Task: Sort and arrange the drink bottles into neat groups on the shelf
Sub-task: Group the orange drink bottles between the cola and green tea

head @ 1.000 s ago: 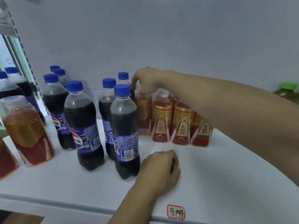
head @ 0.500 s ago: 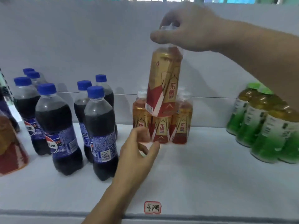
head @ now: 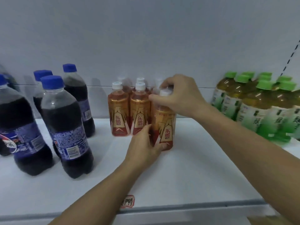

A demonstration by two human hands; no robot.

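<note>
The right hand [head: 181,96] gripped the cap of a gold bottle [head: 164,127] while the left hand [head: 144,148] curled around its base. It stood upright mid-shelf [head: 194,176], just beside the matching bottles [head: 129,114] nearer the back edge.

Five blue-capped cola bottles [head: 65,127], about six orange energy-drink bottles [head: 119,114], roughly seven green-capped tea bottles [head: 253,111], two hands [head: 178,96].
</note>
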